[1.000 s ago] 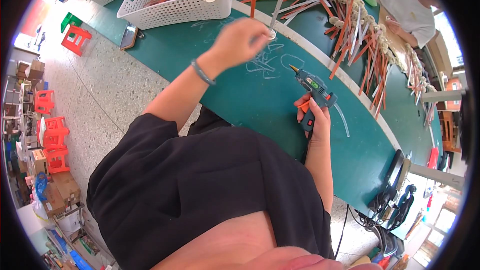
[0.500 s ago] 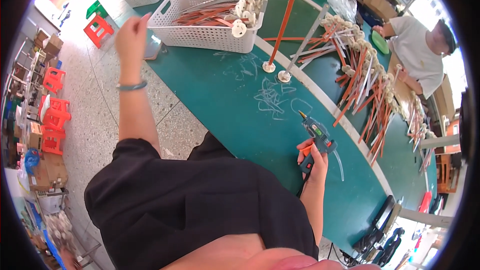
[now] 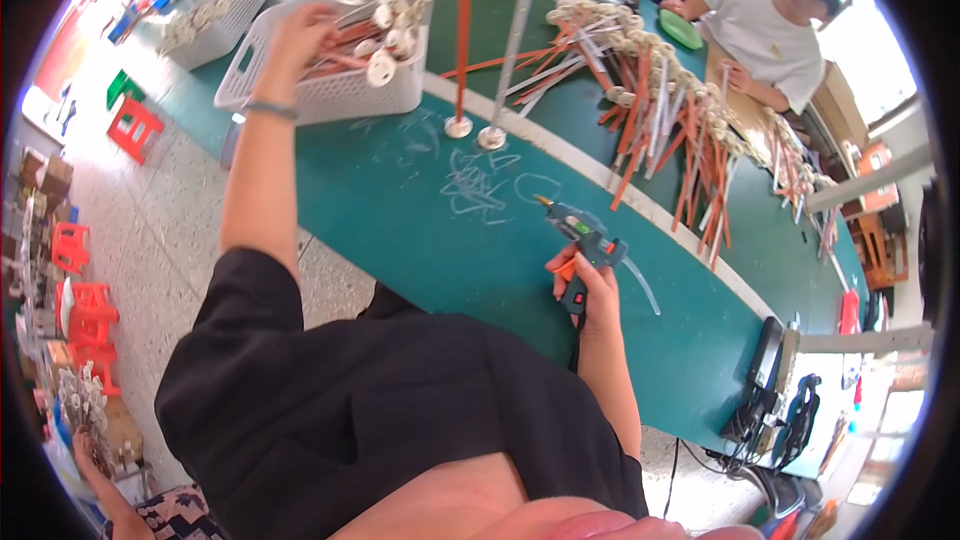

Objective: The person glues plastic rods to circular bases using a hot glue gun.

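My left hand [image 3: 308, 32] reaches into a white perforated basket [image 3: 395, 100], its fingers curled among brown and grey strips with cream round discs [image 3: 381, 68]. What exactly those fingers grip is hidden. In my right hand [image 3: 592, 290] is a dark green hot glue gun [image 3: 580, 232] with an orange trigger, a clear glue stick poking out behind. Its tip points up and left over the green table. Beyond the tip, a brown strip [image 3: 463, 50] and a grey strip [image 3: 510, 55] each stand upright on a round base, side by side.
Dried glue strands [image 3: 473, 185] lie on the green table [image 3: 400, 230]. Past a pale divider, a long heap of disc-ended strips [image 3: 660, 110] lies across the surface. A person [image 3: 765, 25] sits opposite near a green dish [image 3: 681, 29]. Red stools [image 3: 135, 128] stand on the floor at left.
My left hand has moved from beside the basket into it, among the strips. The view has shifted; my right hand still holds the glue gun.
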`<state>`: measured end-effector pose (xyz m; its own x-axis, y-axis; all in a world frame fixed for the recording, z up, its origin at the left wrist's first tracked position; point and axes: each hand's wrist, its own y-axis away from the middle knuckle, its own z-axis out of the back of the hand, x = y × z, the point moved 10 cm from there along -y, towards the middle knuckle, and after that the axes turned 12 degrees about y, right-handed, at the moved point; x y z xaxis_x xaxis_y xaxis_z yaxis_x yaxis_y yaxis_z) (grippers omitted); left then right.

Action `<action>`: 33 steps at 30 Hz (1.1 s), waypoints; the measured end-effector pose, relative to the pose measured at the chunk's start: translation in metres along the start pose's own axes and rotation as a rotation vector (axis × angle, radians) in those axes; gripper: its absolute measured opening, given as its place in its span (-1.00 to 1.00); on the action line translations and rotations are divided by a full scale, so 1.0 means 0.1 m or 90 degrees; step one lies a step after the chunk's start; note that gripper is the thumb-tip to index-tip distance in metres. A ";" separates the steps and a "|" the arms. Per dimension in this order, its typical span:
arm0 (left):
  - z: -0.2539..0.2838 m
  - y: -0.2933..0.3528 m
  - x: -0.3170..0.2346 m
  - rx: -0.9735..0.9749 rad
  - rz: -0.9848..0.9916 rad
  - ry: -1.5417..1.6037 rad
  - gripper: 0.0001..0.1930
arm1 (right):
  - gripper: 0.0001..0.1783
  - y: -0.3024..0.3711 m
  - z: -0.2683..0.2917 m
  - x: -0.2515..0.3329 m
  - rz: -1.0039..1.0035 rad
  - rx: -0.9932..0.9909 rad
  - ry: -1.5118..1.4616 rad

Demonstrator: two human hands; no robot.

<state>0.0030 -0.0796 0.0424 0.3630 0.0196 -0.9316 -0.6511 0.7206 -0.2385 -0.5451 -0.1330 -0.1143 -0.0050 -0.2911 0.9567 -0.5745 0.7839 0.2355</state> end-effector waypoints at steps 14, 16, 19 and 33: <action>-0.16 1.93 -1.20 -0.182 -0.330 0.230 -0.90 | -0.67 0.09 0.07 0.03 -0.036 -0.012 0.038; -0.67 2.05 -1.13 -0.081 -0.356 0.275 -0.86 | -0.67 0.04 0.09 0.06 0.000 0.005 0.033; -1.45 2.19 -0.97 0.078 -0.383 0.002 -0.75 | -0.61 0.08 0.11 0.14 -0.027 -0.039 0.041; -2.62 2.05 -0.39 0.396 -0.192 0.058 -0.89 | -0.72 0.15 0.14 0.01 0.046 -0.072 0.092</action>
<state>-0.3189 -0.1145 -0.0420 0.3932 -0.2826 -0.8750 -0.0178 0.9491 -0.3145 -0.5647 -0.1293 -0.1124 0.0793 -0.1571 0.9844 -0.4812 0.8588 0.1758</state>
